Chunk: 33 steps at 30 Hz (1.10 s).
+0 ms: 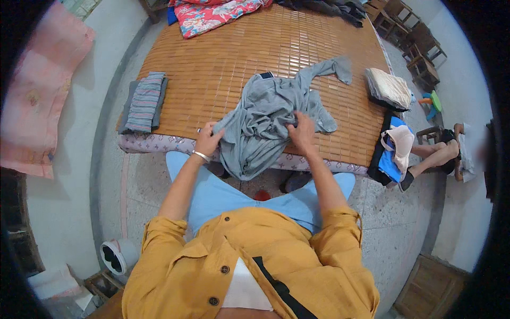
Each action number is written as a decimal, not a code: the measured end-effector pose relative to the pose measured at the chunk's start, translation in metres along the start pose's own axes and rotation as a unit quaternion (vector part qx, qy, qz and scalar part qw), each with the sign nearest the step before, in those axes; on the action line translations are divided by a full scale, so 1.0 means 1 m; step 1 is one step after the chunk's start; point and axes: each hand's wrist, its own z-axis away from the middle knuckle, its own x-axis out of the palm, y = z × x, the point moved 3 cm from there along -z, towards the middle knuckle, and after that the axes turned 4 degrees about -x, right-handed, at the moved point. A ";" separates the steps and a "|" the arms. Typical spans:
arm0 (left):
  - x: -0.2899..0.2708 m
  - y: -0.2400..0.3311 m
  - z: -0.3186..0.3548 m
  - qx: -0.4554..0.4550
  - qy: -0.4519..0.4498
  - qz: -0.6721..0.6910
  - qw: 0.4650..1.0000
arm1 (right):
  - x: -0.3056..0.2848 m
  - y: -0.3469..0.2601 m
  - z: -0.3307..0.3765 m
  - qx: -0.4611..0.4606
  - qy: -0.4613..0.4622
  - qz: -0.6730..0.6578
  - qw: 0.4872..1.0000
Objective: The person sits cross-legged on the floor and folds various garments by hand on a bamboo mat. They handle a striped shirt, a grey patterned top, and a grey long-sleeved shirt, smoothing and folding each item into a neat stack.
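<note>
In the head view, a slatted brown mat (212, 69) covers a broad bed in a room with pale walls and a speckled grey floor (393, 223). A red floral quilt (212, 16) lies at its far edge, beside some dark cloth (329, 9). A grey long-sleeved garment (271, 111) sits rumpled at the middle of the near side, one sleeve stretched toward the far right and its lower part hanging over the near edge. The left hand (209, 139) pinches the garment's left edge; the right hand (303, 132) has its fingers closed on the fabric at the right. Folded striped clothing (146, 101) lies to the left, well apart from the garment. On the right are a pale folded stack (388, 87) and, nearer, a blue-and-beige heap (396, 149), with another person's bare legs (433, 157) beyond
</note>
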 end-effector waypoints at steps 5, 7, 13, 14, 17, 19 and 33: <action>-0.073 0.009 -0.005 -0.132 0.038 0.482 0.865 | -0.013 0.065 0.003 0.185 -0.041 -0.312 0.931; -0.097 -0.005 -0.001 -0.140 0.080 0.519 0.840 | -0.058 0.062 -0.002 0.233 0.028 -0.392 0.890; -0.095 -0.020 0.045 -0.226 -0.051 0.281 0.931 | -0.067 0.101 0.047 0.171 -0.170 -0.250 0.938; -0.091 -0.018 0.047 -0.213 -0.068 0.240 0.945 | -0.059 0.105 0.055 0.162 -0.184 -0.232 0.941; -0.078 -0.013 0.047 -0.200 -0.116 0.181 0.956 | -0.056 0.055 0.051 0.031 -0.197 -0.062 0.978; -0.075 0.007 0.030 -0.208 -0.141 0.202 0.946 | -0.046 0.038 0.041 0.058 -0.285 0.044 0.956; -0.160 0.233 -0.038 0.483 0.171 -0.017 0.859 | -0.240 -0.007 -0.195 -0.027 0.337 -0.194 0.921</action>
